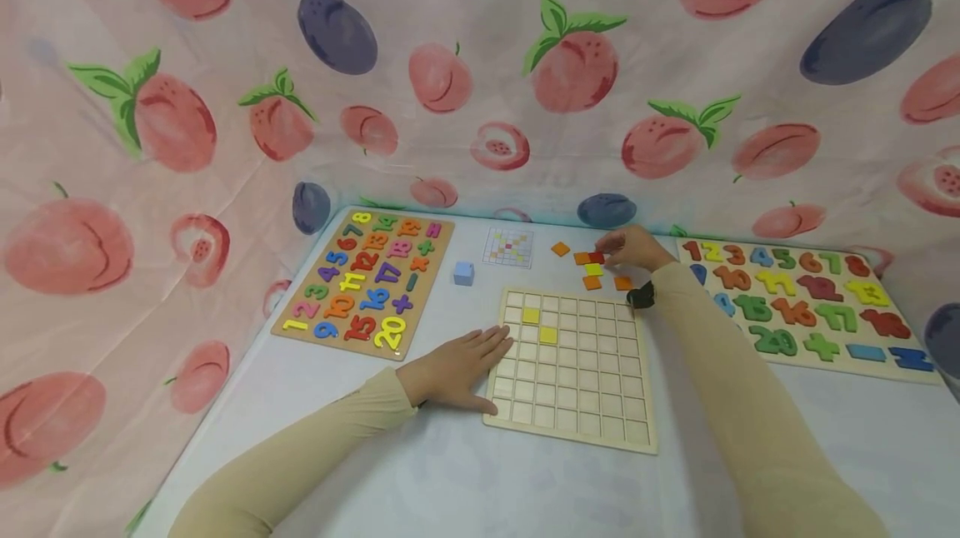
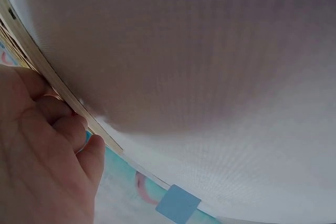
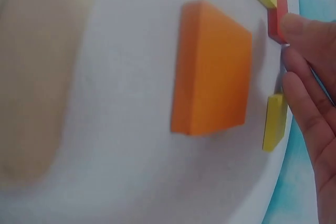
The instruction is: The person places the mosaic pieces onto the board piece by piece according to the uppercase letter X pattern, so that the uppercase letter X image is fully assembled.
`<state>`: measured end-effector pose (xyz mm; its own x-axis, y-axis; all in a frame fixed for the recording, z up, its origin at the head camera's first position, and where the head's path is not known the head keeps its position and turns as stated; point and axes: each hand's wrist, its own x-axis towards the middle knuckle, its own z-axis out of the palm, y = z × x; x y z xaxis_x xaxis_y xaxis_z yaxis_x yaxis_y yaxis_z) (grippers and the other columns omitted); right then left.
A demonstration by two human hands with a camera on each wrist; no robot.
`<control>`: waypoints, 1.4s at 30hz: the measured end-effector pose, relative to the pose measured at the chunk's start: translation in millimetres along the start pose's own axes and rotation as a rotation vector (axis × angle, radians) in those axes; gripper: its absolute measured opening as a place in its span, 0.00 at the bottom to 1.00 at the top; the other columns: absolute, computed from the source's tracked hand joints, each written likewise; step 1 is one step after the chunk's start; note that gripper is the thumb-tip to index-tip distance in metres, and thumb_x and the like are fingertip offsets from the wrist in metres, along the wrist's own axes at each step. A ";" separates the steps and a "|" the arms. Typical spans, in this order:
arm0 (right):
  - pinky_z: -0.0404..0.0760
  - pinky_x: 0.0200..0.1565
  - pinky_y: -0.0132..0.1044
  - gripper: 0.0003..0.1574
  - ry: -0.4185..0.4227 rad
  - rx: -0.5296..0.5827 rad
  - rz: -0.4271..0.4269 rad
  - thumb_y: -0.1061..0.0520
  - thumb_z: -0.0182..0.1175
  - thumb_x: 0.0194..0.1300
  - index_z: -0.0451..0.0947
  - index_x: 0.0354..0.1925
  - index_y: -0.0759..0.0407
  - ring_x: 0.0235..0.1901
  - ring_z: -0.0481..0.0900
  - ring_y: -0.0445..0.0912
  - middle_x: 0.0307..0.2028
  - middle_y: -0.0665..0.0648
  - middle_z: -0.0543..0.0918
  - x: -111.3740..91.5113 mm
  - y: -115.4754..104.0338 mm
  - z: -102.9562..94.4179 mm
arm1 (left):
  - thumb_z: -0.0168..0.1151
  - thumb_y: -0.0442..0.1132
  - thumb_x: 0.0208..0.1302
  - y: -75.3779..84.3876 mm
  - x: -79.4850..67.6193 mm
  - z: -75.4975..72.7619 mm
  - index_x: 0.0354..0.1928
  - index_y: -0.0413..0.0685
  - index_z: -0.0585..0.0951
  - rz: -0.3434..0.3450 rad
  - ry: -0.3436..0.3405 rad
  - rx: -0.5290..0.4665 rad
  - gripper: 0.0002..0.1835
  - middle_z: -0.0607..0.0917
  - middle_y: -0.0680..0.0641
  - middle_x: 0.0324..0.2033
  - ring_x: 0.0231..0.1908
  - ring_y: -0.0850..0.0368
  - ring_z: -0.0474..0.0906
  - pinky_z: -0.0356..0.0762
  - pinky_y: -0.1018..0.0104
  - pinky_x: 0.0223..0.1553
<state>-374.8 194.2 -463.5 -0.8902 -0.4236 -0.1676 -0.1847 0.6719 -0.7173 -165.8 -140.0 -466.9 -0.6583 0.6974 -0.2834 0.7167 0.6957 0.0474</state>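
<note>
left hand (image 1: 456, 370), fingers extended, resting at left edge of wooden grid board (image 1: 567, 374), right hand (image 1: 633, 248), thumb at red square tile (image 1: 596, 258) beyond board's far edge, grasp cannot be determined, two yellow tiles (image 1: 531, 316) seated in cells

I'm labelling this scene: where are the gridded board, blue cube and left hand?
Gridded board (image 1: 567, 375): head view, square near its middle.
Blue cube (image 1: 463, 276): head view, front face.
Left hand (image 1: 454, 369): head view, back of hand.

Cloth (image 1: 465, 22), pale pink, hung behind and at both sides; printed with peaches (image 1: 663, 146), green leaves (image 1: 123, 101), dark blue plums (image 1: 337, 32). Table (image 1: 375, 471), white-topped. Light soft, shadows faint.
</note>
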 end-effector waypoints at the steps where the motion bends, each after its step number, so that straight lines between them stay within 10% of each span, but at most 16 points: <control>1: 0.74 0.58 0.55 0.22 0.004 -0.004 0.001 0.67 0.64 0.56 0.77 0.51 0.70 0.53 0.75 0.63 0.52 0.71 0.79 0.5 0.3 0.5 | 0.51 0.72 0.56 -0.1 0.0 -0.1 0.74 0.45 0.45 0.000 0.000 0.000 0.55 0.44 0.45 0.75 0.75 0.53 0.39 0.46 0.60 0.74; 42: 0.78 0.44 0.44 0.17 0.025 -0.130 0.013 0.65 0.65 0.54 0.81 0.44 0.69 0.39 0.75 0.54 0.40 0.67 0.82 4.2 1.0 3.1 | 0.50 0.73 0.56 -1.6 0.6 2.1 0.74 0.45 0.44 -0.003 -0.006 0.017 0.55 0.44 0.46 0.75 0.75 0.53 0.39 0.45 0.60 0.74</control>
<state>-377.5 191.3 -467.0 -0.9025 -0.4006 -0.1580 -0.2246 0.7509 -0.6211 -166.8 -141.0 -469.2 -0.6590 0.6943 -0.2893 0.7187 0.6946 0.0299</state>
